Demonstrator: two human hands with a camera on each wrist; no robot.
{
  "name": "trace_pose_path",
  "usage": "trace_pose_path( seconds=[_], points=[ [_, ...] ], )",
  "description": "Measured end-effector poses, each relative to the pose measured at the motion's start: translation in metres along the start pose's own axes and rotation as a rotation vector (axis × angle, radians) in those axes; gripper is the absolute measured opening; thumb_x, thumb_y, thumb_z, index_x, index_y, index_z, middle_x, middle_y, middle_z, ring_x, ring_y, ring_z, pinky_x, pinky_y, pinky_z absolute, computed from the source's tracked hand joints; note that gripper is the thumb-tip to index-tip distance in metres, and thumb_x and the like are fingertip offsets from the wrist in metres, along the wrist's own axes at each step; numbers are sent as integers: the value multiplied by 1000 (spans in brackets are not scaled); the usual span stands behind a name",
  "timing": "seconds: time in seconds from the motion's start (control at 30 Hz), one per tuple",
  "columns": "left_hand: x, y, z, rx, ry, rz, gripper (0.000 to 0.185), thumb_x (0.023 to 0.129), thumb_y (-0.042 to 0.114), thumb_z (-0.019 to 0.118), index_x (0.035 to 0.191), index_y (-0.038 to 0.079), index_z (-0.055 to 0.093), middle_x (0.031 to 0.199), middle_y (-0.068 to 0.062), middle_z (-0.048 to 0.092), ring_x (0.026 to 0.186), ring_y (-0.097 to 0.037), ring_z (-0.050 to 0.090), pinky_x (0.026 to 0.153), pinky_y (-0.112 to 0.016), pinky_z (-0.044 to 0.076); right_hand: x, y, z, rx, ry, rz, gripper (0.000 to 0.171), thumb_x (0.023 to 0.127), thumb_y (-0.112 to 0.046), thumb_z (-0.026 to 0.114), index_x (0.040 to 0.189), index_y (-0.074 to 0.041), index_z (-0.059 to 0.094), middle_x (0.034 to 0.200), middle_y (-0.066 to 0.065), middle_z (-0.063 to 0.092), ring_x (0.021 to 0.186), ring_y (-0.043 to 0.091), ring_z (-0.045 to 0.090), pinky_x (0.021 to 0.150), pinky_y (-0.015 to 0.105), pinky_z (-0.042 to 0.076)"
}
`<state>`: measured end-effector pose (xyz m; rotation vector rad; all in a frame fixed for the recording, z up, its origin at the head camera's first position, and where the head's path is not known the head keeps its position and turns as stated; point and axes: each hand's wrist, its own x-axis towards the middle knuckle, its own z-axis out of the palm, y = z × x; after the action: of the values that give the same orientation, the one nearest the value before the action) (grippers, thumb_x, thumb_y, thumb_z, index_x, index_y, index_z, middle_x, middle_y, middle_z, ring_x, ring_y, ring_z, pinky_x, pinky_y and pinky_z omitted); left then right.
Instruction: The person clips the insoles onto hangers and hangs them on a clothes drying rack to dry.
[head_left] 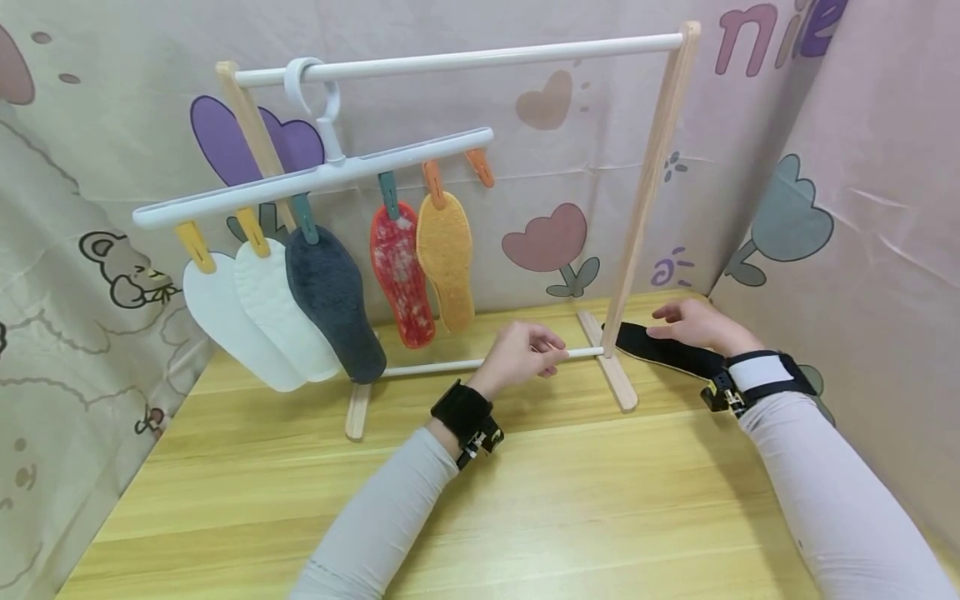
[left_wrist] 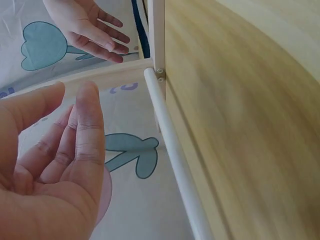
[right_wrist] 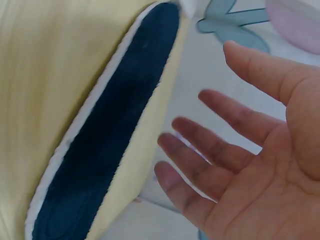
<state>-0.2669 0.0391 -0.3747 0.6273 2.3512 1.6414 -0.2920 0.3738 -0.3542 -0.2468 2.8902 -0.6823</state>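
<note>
Both hands open: right hand (head_left: 693, 323) over dark insole (head_left: 663, 350).

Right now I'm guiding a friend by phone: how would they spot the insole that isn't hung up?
Find the wooden drying rack on the table. By its right foot, under the right hand, lies the dark insole. It is the only one lying flat on the tabletop; the others dangle from pegs on the white hanger.

Both hands (head_left: 517, 354) (head_left: 693, 325) reach forward, fingers (right_wrist: 220, 145) relaxed.
</note>
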Motion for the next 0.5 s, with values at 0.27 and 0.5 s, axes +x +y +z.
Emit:
trace_pose_path(
  seconds=[0.27, 0.5],
  points=[
    [5, 0, 16, -12, -38, -20, 13, 97, 7, 79, 106, -3, 78, 102, -31, 78, 91, -50, 78, 85, -55, 66, 4, 18, 4, -55, -7, 56, 66, 102, -23, 72, 143, 23, 48, 143, 49, 50, 132, 65, 52, 112, 70, 45],
    [6, 0, 25, 51, -49, -56, 10, 97, 10, 80, 104, 2, 79, 100, -25, 80, 86, -39, 80, 81, -48, 67, 6, 21, 6, -104, -28, 72, 70, 99, -28, 76, 138, 25, 52, 134, 47, 59, 127, 64, 57, 109, 68, 49]
  ],
)
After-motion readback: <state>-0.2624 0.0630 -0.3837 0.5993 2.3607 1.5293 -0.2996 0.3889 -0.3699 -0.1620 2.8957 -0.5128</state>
